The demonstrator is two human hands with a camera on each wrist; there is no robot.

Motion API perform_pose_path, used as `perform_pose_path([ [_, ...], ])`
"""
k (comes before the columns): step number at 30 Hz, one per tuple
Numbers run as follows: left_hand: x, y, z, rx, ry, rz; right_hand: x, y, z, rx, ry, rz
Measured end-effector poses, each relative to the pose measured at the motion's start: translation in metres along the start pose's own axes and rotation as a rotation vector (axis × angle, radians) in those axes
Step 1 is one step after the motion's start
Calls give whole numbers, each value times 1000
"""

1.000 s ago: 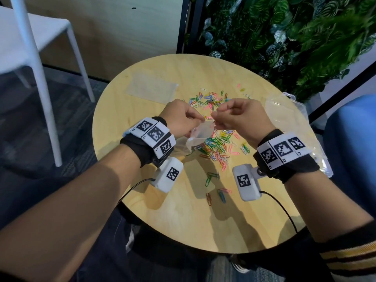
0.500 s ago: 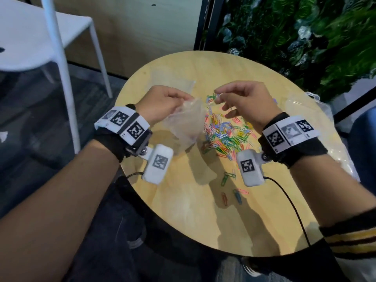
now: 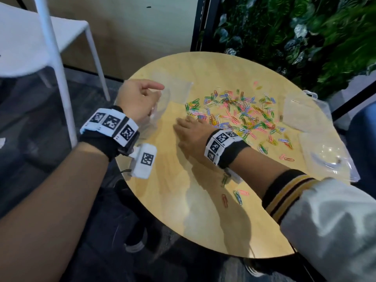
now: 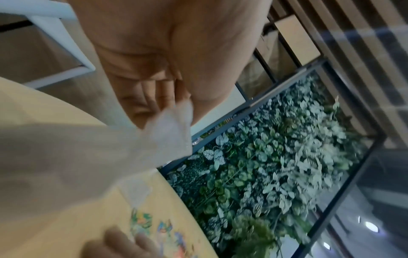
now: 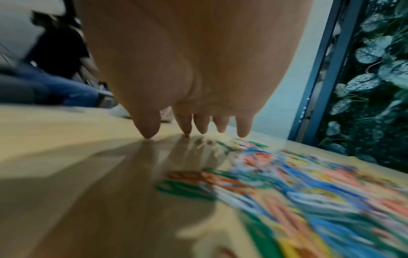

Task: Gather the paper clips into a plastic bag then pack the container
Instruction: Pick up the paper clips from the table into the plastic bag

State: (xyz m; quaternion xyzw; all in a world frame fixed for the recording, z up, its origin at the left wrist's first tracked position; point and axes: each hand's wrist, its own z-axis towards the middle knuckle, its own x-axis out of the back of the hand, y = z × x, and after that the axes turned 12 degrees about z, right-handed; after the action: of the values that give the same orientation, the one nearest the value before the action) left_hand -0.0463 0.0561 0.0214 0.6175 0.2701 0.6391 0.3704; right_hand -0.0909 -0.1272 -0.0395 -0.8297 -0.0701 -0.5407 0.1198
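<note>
Coloured paper clips lie scattered over the middle of the round wooden table. At the table's left rim my left hand grips a clear plastic bag; in the left wrist view the curled fingers pinch the top of the bag. My right hand lies palm down beside the left edge of the clips and holds nothing. In the right wrist view its straight fingertips touch the wood next to the blurred clips.
A second flat clear bag lies at the table's far left. Another clear bag and a clear plastic container sit at the right. A few stray clips lie near me. A white chair stands left, a plant wall behind.
My right hand has let go of the bag and dropped flat onto the table by the clips. The left hand has carried the bag left to the table's rim.
</note>
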Motion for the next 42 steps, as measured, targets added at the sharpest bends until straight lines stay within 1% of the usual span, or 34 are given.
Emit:
perform_pose_path([
  [3,-12,2,-2,29,-84,6,3,29,-1,-121,-67,5],
  [5,-19,6,-1,51,-128,-18,3,44,-12,-133,-59,31],
  [6,-21,7,0,63,-149,-29,3,50,-18,-125,-34,65],
  [8,-26,11,0,76,-177,-53,3,59,-31,-91,66,158],
  [10,-31,16,-2,73,-208,-79,6,64,-35,-81,152,169],
  [13,-40,21,-8,79,-264,-118,14,62,-34,-174,155,107],
  [16,-45,24,-10,111,-325,-135,20,63,-35,-246,197,161],
  [19,-46,27,-12,112,-367,-74,26,72,-42,-320,332,339],
  [21,-47,28,-15,97,-388,-58,29,82,-50,-400,447,549],
  [23,-49,28,-16,97,-421,-96,32,90,-59,-466,546,737],
  [28,-54,33,-17,49,-527,-186,39,99,-73,-515,646,1025],
  [32,-59,39,-18,52,-513,-217,46,96,-80,-488,689,1269],
  [35,-63,38,-17,69,-496,-221,60,85,-85,-390,725,1606],
  [36,-64,38,-16,73,-496,-224,65,81,-86,-350,717,1715],
  [38,-67,36,-15,78,-496,-241,72,72,-88,-273,656,1872],
  [40,-68,37,-15,79,-490,-257,72,57,-87,-220,578,1913],
  [42,-68,39,-16,77,-490,-266,67,43,-82,-201,524,1878],
])
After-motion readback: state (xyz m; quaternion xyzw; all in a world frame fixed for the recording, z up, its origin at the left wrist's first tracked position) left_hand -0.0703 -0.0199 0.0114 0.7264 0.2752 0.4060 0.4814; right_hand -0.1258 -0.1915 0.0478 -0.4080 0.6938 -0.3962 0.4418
